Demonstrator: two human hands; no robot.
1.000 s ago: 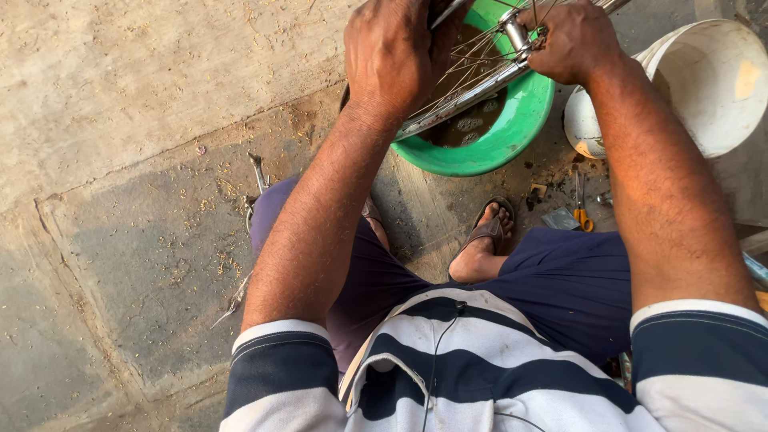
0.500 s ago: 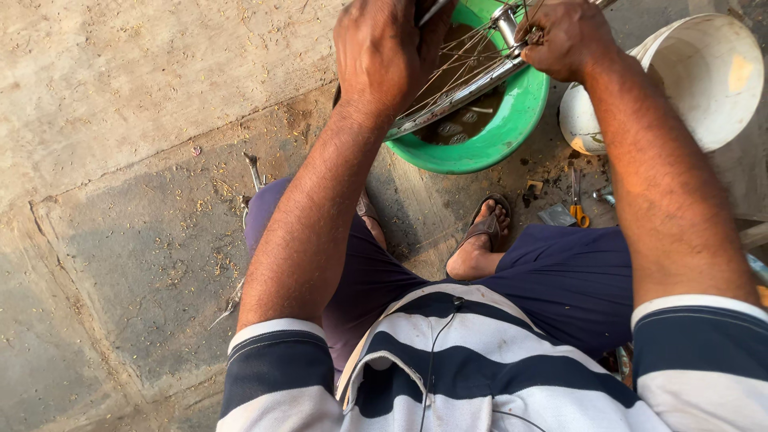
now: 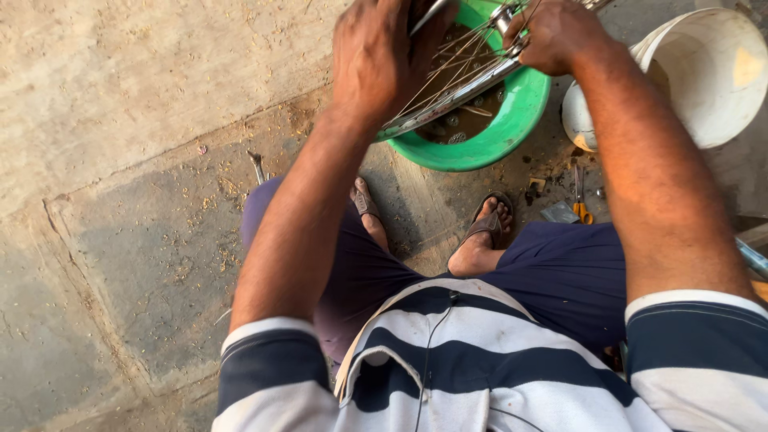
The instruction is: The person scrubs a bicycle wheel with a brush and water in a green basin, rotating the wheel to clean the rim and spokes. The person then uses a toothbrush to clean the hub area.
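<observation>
Reaching forward with both arms stretched out over the knees, the person is sitting low above the concrete floor (image 3: 120,160) and working on a spoked wheel rim (image 3: 448,100). The left hand (image 3: 384,56) is curling over the near edge of the rim, knuckles up, fingers closed down around the metal so that the rim is passing under the palm. The right hand (image 3: 560,36) is gripping at the far side, fingers bunched tight around the hub end (image 3: 506,18) where the spokes are gathering, though exactly what the fingertips are pinching there is hidden by the back of the hand. The rim is hanging tilted between the two hands, directly above a green basin (image 3: 512,128) that is sitting on the floor just ahead of the sandalled feet (image 3: 484,232). A white bucket (image 3: 712,72) is standing just to the right of the basin, close beside the right forearm. Lying on the floor near the right foot is a pair of yellow-handled pliers (image 3: 580,196), and a small metal tool (image 3: 256,166) is resting on the concrete to the left of the left knee.
</observation>
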